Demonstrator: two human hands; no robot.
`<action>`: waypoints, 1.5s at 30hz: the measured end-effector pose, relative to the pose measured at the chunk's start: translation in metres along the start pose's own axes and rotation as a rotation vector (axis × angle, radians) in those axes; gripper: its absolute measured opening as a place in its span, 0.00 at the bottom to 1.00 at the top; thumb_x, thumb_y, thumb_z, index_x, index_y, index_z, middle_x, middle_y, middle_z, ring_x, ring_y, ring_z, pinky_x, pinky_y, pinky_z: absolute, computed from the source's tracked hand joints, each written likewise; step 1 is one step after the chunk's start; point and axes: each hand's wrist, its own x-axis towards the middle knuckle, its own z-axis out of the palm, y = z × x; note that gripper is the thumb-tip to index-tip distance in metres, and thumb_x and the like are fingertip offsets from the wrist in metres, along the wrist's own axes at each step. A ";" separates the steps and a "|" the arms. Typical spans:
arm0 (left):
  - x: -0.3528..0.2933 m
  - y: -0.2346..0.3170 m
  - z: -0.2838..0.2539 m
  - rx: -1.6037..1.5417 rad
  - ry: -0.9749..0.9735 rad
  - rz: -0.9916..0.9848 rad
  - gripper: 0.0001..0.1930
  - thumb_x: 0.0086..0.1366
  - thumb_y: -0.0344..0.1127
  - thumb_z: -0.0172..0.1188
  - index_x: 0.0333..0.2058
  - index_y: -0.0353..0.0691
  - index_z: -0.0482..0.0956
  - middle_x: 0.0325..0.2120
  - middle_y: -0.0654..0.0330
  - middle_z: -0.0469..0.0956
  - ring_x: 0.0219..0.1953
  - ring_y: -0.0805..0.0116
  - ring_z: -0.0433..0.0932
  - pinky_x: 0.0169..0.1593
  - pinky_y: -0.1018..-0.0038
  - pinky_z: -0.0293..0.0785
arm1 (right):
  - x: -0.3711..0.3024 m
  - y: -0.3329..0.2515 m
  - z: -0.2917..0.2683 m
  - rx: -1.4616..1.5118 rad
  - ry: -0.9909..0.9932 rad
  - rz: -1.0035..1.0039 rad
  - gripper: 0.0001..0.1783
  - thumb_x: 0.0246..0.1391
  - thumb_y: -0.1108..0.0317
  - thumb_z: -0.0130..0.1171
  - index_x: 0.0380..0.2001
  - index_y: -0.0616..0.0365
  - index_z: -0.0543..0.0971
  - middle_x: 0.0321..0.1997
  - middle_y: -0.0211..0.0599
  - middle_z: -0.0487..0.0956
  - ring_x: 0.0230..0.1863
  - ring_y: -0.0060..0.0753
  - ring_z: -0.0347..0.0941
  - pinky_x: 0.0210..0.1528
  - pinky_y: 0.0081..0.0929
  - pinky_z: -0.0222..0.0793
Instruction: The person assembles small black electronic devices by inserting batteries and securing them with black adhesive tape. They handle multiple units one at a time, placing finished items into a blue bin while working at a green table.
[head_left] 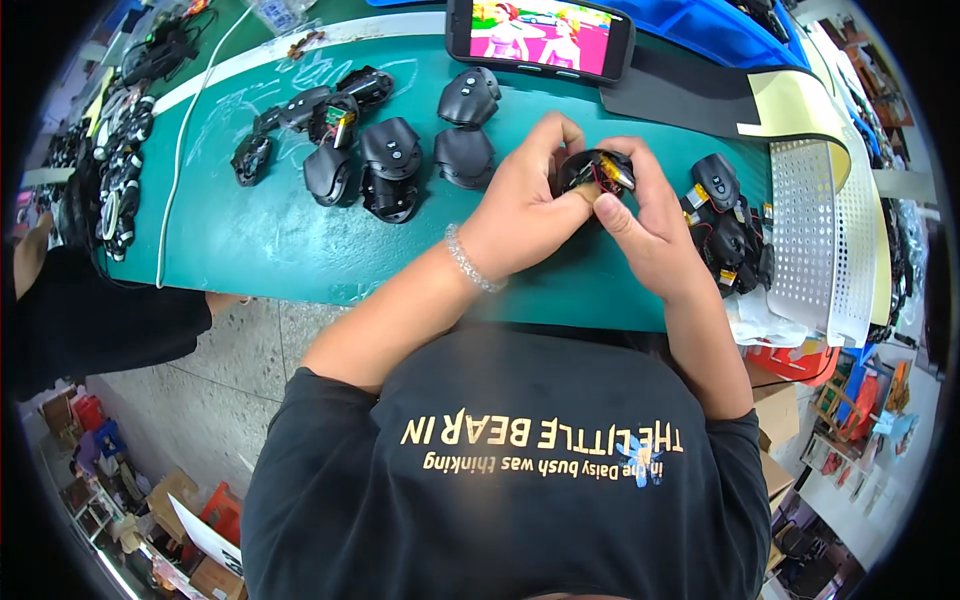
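Observation:
Both hands are closed around a black plastic housing (570, 172) whose open side shows red wires and a small yellow-wrapped part. My left hand (515, 210) grips its left side, with the thumb pressed in at the opening. On the other side, the fingers of my right hand (655, 225) wrap the far edge and the thumb lies near the wires. Left of my hands, several similar black housings (390, 150) lie on the green table mat (270, 240). More black housings with wires and yellow parts (715, 185) are piled right of my right hand.
A phone (540, 38) playing a cartoon stands at the back, beside a black sheet (680, 88) and blue bins (700, 25). A perforated white tray (803, 230) is at the right. A white cable (178, 170) crosses the left side, near another person's dark sleeve (110, 320).

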 end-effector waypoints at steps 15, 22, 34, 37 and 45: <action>-0.070 0.024 -0.136 1.246 0.380 0.243 0.17 0.47 0.27 0.58 0.39 0.38 0.73 0.46 0.49 0.69 0.50 0.49 0.66 0.53 0.62 0.62 | 0.003 0.030 0.010 0.973 0.075 0.302 0.12 0.63 0.60 0.41 0.37 0.59 0.65 0.23 0.34 0.66 0.24 0.29 0.65 0.30 0.23 0.60; -0.108 0.010 -0.134 1.282 0.330 0.172 0.12 0.44 0.28 0.60 0.31 0.38 0.74 0.43 0.48 0.69 0.44 0.48 0.67 0.48 0.60 0.64 | 0.002 0.031 0.012 0.946 0.062 0.323 0.12 0.63 0.61 0.41 0.37 0.58 0.66 0.22 0.34 0.66 0.25 0.28 0.65 0.30 0.22 0.60; -0.060 0.031 -0.158 1.386 0.370 0.362 0.25 0.56 0.49 0.56 0.48 0.40 0.70 0.54 0.49 0.64 0.57 0.49 0.59 0.59 0.58 0.51 | 0.001 0.031 0.014 0.916 0.073 0.314 0.12 0.62 0.61 0.43 0.39 0.59 0.67 0.23 0.33 0.67 0.26 0.27 0.66 0.31 0.22 0.61; -0.033 0.029 -0.169 1.469 0.279 0.280 0.25 0.61 0.50 0.51 0.51 0.40 0.70 0.53 0.53 0.68 0.57 0.52 0.62 0.59 0.58 0.52 | 0.001 0.031 0.014 0.895 0.076 0.315 0.12 0.62 0.61 0.43 0.40 0.59 0.67 0.23 0.33 0.68 0.25 0.27 0.66 0.31 0.22 0.62; -0.037 0.026 -0.175 1.323 0.251 0.141 0.19 0.60 0.47 0.51 0.44 0.40 0.72 0.44 0.53 0.72 0.51 0.52 0.67 0.56 0.59 0.55 | 0.000 0.033 0.015 0.897 0.072 0.304 0.13 0.62 0.60 0.45 0.41 0.60 0.67 0.23 0.33 0.68 0.25 0.26 0.67 0.31 0.22 0.62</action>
